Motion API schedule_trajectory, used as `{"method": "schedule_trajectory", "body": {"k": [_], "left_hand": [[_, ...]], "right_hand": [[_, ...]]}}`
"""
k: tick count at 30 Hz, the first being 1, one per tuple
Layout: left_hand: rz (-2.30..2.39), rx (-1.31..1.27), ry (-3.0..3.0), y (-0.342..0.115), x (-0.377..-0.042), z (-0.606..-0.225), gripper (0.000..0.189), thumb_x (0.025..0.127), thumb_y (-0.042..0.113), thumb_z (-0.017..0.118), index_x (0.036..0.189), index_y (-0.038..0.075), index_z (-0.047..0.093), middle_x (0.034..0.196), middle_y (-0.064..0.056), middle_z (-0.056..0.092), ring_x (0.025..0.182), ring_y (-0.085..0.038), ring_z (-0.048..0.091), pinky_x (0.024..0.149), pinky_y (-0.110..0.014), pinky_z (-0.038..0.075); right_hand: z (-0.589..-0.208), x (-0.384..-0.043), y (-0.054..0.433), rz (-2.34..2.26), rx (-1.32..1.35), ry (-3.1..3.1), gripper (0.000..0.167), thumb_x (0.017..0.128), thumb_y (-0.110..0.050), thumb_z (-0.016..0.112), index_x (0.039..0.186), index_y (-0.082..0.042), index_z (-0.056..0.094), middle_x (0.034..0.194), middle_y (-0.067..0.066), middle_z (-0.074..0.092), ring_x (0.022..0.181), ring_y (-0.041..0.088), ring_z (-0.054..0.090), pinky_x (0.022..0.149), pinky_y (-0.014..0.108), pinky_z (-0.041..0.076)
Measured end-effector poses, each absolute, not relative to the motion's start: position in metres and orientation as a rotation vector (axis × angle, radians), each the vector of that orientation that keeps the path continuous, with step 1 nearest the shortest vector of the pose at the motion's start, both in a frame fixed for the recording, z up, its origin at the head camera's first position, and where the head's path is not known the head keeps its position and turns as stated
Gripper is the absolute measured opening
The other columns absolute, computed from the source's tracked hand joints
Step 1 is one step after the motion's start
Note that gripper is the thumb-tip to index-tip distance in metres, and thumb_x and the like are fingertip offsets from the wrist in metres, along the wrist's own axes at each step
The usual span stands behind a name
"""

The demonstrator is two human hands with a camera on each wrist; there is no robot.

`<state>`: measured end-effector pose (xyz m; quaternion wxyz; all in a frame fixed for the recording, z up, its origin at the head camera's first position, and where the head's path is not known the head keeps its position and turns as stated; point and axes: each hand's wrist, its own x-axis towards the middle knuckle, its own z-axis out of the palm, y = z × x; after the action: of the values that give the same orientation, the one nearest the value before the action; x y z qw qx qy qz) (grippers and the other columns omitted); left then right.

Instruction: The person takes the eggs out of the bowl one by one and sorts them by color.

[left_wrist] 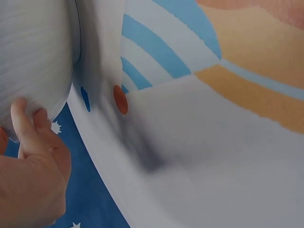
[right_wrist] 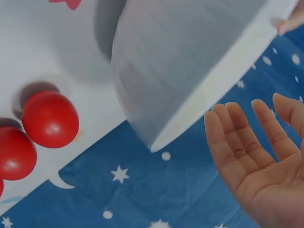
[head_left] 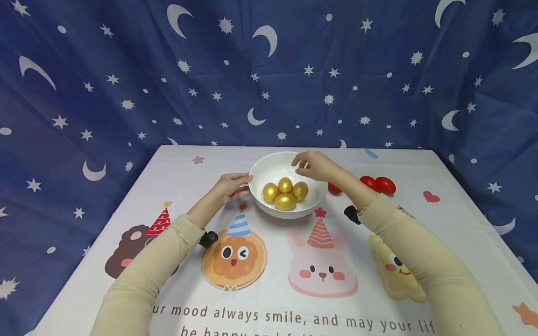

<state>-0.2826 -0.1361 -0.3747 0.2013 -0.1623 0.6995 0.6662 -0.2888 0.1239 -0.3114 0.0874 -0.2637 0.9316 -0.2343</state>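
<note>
A white bowl [head_left: 290, 215] stands toward the back of the table with several golden eggs [head_left: 285, 202] lying in it. At its left side, my left hand [head_left: 231, 185] holds the rim, thumb on the edge and fingers against the outer wall. The left wrist view shows those fingers [left_wrist: 28, 128] touching the bowl's outside. Above the right part of the bowl hovers my right hand [head_left: 317, 166], its fingers loosely bent with nothing between them. In the right wrist view its palm [right_wrist: 273, 183] faces the camera, fingers spread apart.
Several red eggs [head_left: 385, 185] lie right of the bowl, partly hidden by my right forearm. A white cloth [head_left: 269, 275] printed with cartoon figures and lettering covers the table. Behind it hangs a blue curtain [head_left: 294, 116] with moons and stars.
</note>
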Motion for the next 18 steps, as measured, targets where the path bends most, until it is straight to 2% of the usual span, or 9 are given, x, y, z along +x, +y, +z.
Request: {"method": "schedule_trajectory", "body": {"k": [6, 12, 18], "left_hand": [[1.868, -0.435, 1.971, -0.134, -0.283, -0.372, 0.048, 0.093, 0.019, 0.06, 0.139, 0.01, 0.047, 0.137, -0.015, 0.052, 0.062, -0.004, 0.064, 0.064, -0.014, 0.06], [1.875, -0.4, 1.989, -0.132, -0.284, -0.37, 0.048, 0.093, 0.018, 0.06, 0.139, 0.008, 0.047, 0.137, -0.017, 0.051, 0.062, -0.003, 0.064, 0.07, -0.016, 0.061], [1.892, -0.394, 1.975, -0.133, -0.285, -0.37, 0.048, 0.094, 0.017, 0.059, 0.139, 0.007, 0.046, 0.138, -0.017, 0.05, 0.061, -0.003, 0.063, 0.067, -0.014, 0.06]], "right_hand": [[-0.313, -0.294, 0.107, -0.565, -0.856, 2.744, 0.026, 0.089, -0.008, 0.061, 0.112, 0.001, 0.064, 0.1, 0.018, 0.067, 0.088, 0.029, 0.061, 0.083, 0.037, 0.058], [-0.306, -0.302, 0.093, -0.416, -0.966, 2.627, 0.028, 0.088, -0.011, 0.063, 0.113, 0.003, 0.064, 0.106, 0.019, 0.066, 0.098, 0.031, 0.06, 0.088, 0.041, 0.055], [-0.301, -0.308, 0.081, -0.423, -0.973, 2.475, 0.028, 0.089, -0.015, 0.063, 0.115, -0.003, 0.063, 0.102, 0.016, 0.067, 0.087, 0.024, 0.064, 0.068, 0.03, 0.062]]}}
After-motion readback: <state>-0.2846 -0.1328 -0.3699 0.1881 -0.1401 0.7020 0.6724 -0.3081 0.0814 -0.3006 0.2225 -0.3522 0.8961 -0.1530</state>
